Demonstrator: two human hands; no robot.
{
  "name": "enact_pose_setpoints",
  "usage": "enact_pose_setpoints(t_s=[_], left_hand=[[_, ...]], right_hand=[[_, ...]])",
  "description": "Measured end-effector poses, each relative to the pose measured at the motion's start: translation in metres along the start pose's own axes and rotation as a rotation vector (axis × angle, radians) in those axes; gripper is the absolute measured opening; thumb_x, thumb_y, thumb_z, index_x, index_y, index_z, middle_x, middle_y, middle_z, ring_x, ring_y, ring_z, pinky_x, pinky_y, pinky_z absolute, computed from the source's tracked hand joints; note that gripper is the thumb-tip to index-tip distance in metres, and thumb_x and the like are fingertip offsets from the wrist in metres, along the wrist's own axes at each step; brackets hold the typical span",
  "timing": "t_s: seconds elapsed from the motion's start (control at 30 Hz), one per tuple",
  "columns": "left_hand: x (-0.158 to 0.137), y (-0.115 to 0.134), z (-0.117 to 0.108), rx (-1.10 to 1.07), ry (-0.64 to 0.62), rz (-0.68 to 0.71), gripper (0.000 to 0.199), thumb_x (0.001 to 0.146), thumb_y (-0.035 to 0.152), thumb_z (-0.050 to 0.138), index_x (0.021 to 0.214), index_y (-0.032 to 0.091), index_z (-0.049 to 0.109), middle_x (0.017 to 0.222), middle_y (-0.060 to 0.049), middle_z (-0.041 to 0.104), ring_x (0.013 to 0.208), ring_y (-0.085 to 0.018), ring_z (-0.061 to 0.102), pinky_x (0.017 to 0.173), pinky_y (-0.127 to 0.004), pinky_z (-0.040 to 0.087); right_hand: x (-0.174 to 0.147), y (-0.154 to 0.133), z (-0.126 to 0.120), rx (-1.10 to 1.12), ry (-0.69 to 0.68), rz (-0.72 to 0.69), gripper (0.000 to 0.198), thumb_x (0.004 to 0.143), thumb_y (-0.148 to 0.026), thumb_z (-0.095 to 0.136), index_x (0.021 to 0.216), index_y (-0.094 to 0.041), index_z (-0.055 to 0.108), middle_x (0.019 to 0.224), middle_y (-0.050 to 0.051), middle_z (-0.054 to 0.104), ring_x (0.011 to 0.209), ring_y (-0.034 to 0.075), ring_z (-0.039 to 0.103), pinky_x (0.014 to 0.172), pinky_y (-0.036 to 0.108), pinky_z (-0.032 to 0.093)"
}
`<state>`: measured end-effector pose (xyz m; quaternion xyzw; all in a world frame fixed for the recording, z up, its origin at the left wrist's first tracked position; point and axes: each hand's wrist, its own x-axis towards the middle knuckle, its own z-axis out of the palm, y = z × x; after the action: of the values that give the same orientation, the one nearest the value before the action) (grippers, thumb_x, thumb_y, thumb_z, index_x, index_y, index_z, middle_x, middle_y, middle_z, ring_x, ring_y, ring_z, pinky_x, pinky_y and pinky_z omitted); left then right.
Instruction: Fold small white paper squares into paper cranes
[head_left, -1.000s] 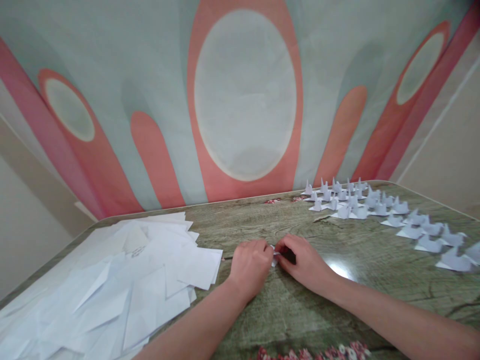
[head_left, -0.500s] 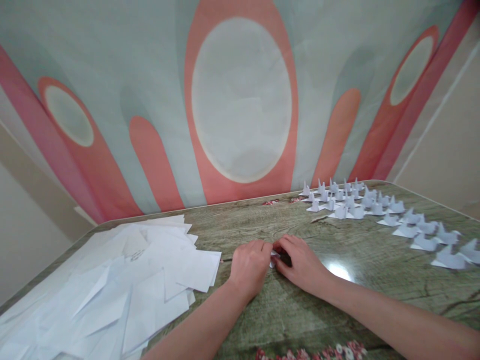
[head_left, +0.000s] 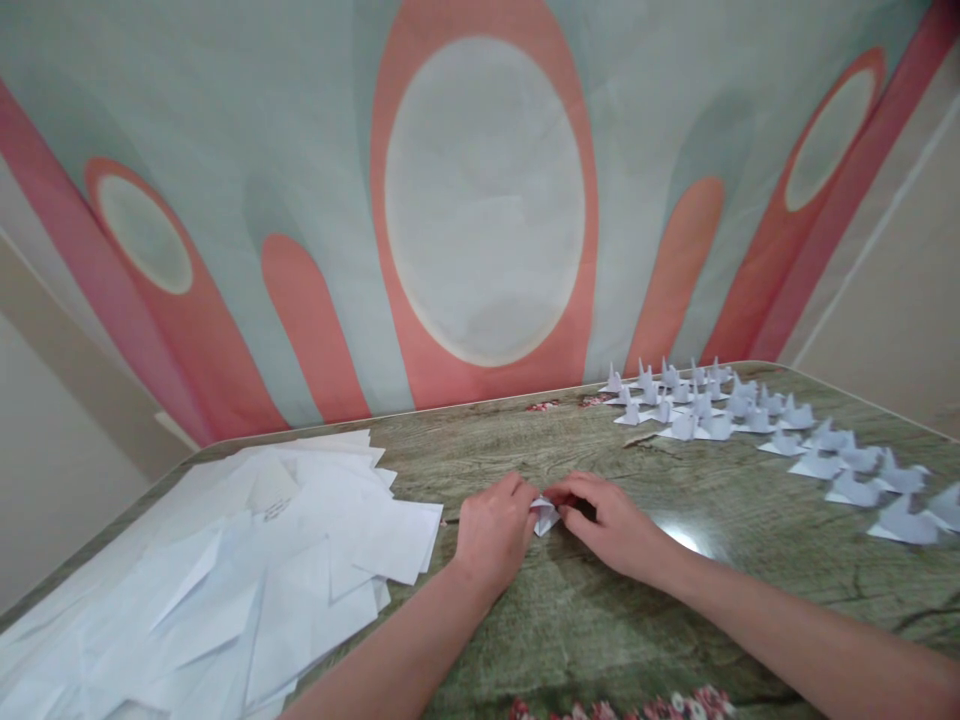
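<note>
A small piece of folded white paper (head_left: 545, 516) sits between my two hands over the middle of the table. My left hand (head_left: 496, 525) pinches it from the left, fingers curled and knuckles up. From the other side, the thumb and fingertips of my right hand (head_left: 596, 515) close on its right edge. Part of the folded paper is covered by my fingers, so its full shape is hidden.
A wide heap of loose white paper sheets (head_left: 300, 560) covers the table's left side. Several folded white paper cranes (head_left: 817, 462) stand in rows at the right and back right. The wood-patterned table (head_left: 600, 620) meets a patterned backdrop (head_left: 484, 380) behind.
My hands have drawn slightly apart, and more of the folded paper shows between them. The sheets and the cranes have stayed in place.
</note>
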<state>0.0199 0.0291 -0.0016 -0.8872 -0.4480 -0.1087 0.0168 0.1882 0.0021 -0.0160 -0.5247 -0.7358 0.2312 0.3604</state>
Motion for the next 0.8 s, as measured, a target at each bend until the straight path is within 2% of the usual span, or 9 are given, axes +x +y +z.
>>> enact_pose_setpoints(t_s=[0.2,0.8], left_hand=[[-0.0021,-0.0017,-0.0021,-0.014,-0.024,0.001,0.011,0.086,0.026,0.049,0.091,0.024,0.059,0.091,0.000,0.060,0.080,-0.015,0.058,0.064,-0.024,0.042],[-0.0017,-0.0004,-0.0019,-0.001,-0.041,-0.005,0.013,0.087,0.026,0.046,0.090,0.022,0.057,0.091,-0.001,0.058,0.080,-0.016,0.058,0.063,-0.024,0.042]], right_hand=[[0.0024,0.0051,0.0011,0.025,-0.002,-0.014,0.017,0.082,-0.015,0.050,0.081,-0.019,0.066,0.078,0.003,0.063,0.077,0.017,0.056,0.072,0.029,0.041],[0.0032,0.0045,-0.0007,0.072,-0.072,-0.027,0.021,0.086,-0.022,0.051,0.095,-0.025,0.070,0.083,0.001,0.069,0.079,0.017,0.059,0.075,0.030,0.042]])
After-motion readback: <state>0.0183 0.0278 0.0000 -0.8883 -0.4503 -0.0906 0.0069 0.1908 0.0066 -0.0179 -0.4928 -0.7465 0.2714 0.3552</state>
